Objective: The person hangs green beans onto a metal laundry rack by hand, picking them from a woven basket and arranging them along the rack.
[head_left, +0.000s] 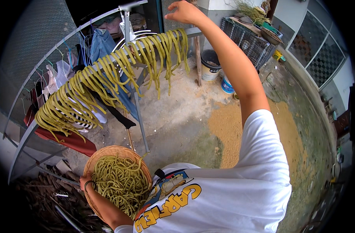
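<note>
My left hand [86, 181] grips the side of a round wicker basket [147, 171], held against my body at the lower left. A tangled heap of long green beans [121, 184] fills it. More long beans [78, 91] hang draped in a dense row over a grey metal bar [194, 32], most thickly at its near left end. At the top, my right hand [185, 12] is raised beyond the bar's far end. Its thumb and fingers are apart, and nothing shows between them.
Behind the beans, clothes [101, 44] hang from a curved metal rack [17, 153]. A wooden post [198, 64], a dark bucket [210, 64] and a wire cage [247, 39] stand farther off. Tan grain-like material [228, 132] covers part of the floor. Dark debris [49, 198] lies lower left.
</note>
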Available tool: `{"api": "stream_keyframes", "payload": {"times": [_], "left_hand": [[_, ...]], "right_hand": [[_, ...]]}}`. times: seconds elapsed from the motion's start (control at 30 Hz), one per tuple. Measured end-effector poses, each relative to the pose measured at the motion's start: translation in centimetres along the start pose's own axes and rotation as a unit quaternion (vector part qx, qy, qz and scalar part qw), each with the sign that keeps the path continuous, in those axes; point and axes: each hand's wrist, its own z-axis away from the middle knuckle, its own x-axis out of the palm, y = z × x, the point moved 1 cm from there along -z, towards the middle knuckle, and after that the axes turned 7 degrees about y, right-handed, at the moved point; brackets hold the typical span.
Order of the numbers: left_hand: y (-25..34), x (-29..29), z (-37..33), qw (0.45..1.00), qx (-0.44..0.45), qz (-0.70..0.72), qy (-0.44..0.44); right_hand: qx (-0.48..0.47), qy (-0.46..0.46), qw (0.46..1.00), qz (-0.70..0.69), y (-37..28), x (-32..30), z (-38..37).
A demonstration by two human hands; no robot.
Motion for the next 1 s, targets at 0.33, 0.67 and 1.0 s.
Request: {"api": "stream_keyframes", "payload": {"times": [0.33, 0.67, 1.0], "left_hand": [[1.8, -0.7, -0.4, 0.999, 0.041, -0.011, -0.013], [3.4, -1.2, -0.2, 0.998, 0.054, -0.024, -0.011], [3.6, -2.5, 1.5, 0.999, 0.039, 0.002, -0.012]], "right_hand": [[-0.039, 0.014, 0.999, 0.011, -0.6, -3.2, 7.8], [-0.076, 0.061, 0.995, -0.015, -0.9, -3.3, 9.4], [-0.179, 0.15, 0.964, -0.13, -10.6, -3.0, 16.8]]}}
